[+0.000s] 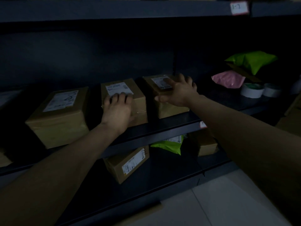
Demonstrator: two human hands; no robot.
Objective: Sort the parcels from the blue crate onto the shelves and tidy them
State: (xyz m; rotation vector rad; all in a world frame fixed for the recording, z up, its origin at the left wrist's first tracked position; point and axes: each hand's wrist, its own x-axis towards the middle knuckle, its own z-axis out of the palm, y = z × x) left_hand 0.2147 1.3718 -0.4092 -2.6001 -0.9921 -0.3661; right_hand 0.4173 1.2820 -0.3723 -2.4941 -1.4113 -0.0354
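Three brown cardboard parcels with white labels stand in a row on the dark middle shelf [162,129]. My left hand [117,108] rests flat on top of the middle parcel [138,101], fingers reaching onto its label. My right hand [177,92] lies on the right parcel [171,110], fingers spread over its top and thumb against its front face. The left parcel [60,118] stands apart, untouched. The blue crate is out of view.
At the shelf's right end lie a green mailer bag [252,61], a pink bag [228,79] and two tape rolls [251,90]. The lower shelf holds a cardboard box [128,163], a green bag [169,144] and another box [206,144]. Pale floor tiles [219,201] lie below.
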